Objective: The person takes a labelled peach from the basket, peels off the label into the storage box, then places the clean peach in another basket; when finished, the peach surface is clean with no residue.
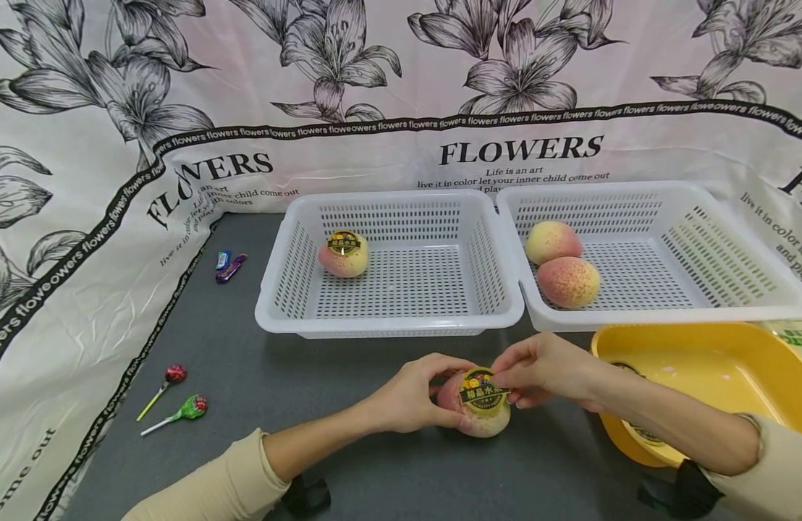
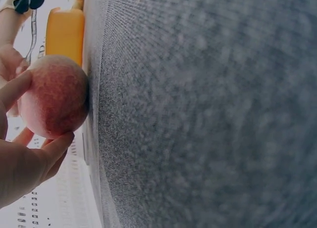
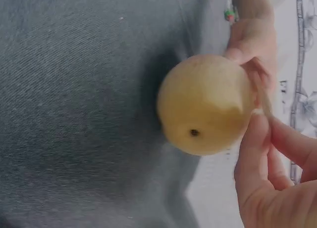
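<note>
On the grey table in front of me sits a pink-and-yellow peach (image 1: 491,425), with a round black-and-gold sticker (image 1: 482,393) on its upper side. My left hand (image 1: 415,396) grips the peach from the left, thumb low and fingers over the far side. From the right, my right hand (image 1: 546,367) pinches the sticker's edge between thumb and fingertips. In the right wrist view, a thin flap of the sticker (image 3: 265,100) stands off the peach (image 3: 200,102) between those fingertips. The left wrist view shows the pink side of the peach (image 2: 55,97); the sticker is hidden there.
A white basket (image 1: 401,323) holds one stickered peach (image 1: 346,262). Two peaches without visible stickers lie in the right basket (image 1: 668,316). The yellow bin (image 1: 701,336), with round stickers inside, stands under my right forearm. Lollipops (image 1: 191,407) and wrapped candies (image 1: 230,268) lie left.
</note>
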Motion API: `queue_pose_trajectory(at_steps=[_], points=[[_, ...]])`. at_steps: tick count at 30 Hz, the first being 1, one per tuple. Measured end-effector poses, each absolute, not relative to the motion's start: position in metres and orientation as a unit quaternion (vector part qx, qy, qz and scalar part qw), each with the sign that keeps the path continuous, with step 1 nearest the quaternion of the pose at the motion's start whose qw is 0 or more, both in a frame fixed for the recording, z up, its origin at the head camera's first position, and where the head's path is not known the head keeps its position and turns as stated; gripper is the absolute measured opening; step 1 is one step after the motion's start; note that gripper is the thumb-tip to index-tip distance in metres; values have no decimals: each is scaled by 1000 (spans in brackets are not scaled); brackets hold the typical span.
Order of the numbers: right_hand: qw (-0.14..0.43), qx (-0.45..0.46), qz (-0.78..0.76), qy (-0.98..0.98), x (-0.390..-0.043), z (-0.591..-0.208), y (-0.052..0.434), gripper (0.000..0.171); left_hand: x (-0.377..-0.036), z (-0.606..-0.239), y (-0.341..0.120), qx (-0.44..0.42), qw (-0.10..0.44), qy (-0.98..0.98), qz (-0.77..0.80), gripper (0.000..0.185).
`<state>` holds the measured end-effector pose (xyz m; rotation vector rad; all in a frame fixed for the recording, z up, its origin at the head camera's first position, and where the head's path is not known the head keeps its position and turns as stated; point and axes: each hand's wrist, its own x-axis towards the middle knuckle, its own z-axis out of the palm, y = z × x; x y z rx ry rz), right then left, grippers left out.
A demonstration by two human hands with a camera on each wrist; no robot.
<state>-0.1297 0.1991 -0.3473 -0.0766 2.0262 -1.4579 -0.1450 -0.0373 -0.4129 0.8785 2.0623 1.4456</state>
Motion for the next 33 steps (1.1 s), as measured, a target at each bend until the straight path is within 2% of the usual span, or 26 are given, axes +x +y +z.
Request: queue_pose_trajectory(at_steps=[4,8,18,25,33], points=[[315,-30,-583,748,-131,-334,211,31,-146,-414,-37,319,233,752,528,64],[319,-45,-582,747,-133,-326,233,23,-145,-413,-38,317,227,752,531,63],[306,-45,-560,768,-134,-346,314,10,-145,-412,-40,318,223,755,528,62],[319,-38,-565,760,-126,-361,373,28,-145,-413,-40,316,229,754,529,62],[332,35,-494,803,-126,-372,418,26,-144,-414,-41,314,232,754,528,62]])
